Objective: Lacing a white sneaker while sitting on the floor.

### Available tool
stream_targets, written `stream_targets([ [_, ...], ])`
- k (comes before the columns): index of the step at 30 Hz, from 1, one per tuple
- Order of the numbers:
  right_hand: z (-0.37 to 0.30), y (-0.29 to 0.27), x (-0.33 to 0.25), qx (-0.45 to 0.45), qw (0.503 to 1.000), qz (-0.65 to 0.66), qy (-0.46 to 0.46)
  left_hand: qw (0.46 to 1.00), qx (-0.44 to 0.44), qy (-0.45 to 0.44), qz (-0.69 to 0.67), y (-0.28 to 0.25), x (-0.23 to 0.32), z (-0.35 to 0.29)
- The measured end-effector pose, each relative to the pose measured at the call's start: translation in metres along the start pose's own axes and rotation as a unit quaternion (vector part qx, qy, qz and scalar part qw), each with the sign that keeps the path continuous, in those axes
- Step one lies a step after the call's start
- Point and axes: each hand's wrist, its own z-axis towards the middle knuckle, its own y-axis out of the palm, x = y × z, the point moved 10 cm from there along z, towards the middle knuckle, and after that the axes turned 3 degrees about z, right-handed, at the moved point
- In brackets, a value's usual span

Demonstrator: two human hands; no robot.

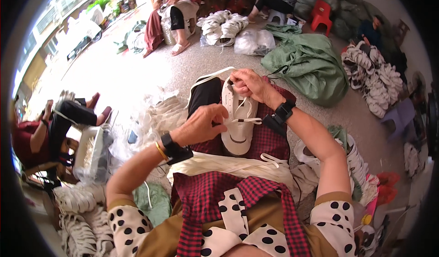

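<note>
Over the person's lap spreads a red-and-black checked apron (203, 195), on which a white shoe (237, 142) lies toe toward the body, the left hand (201, 123) curled beside it, its grip unclear, the right hand (249, 84) clenched around a white lace (206, 77).

And what a shoe workshop this looked! The right hand (249, 85) gripped a white lace (214, 75) over a white shoe (237, 133); beyond that grip, more white shoes (222, 26) lay heaped, and well to its right rose a second pile (374, 81). A bulging green sack (308, 69) slumped nearer on that side (dark stuffed sacks (331, 1), too, stacked up farther back!), while seated people (34, 136) ringed the grip, ahead, left and right.
</note>
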Motion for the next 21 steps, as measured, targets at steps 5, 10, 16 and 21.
stream_targets([
  [5, -0.002, 0.002, 0.0, -0.023, 0.999, 0.022, -0.009, 1.0, -0.023, 0.007, 0.017, 0.015, -0.009, 0.001],
  [10, -0.003, -0.003, 0.002, -0.01, 1.0, 0.019, -0.007, 0.993, 0.006, 0.12, 0.002, 0.01, 0.036, 0.004],
  [16, -0.001, 0.004, 0.001, -0.038, 0.998, 0.035, -0.026, 0.956, 0.076, 0.151, 0.238, 0.009, 0.039, 0.011],
  [21, -0.003, 0.004, -0.001, -0.026, 0.999, 0.021, -0.032, 0.959, 0.049, 0.01, 0.277, 0.017, 0.013, 0.006],
])
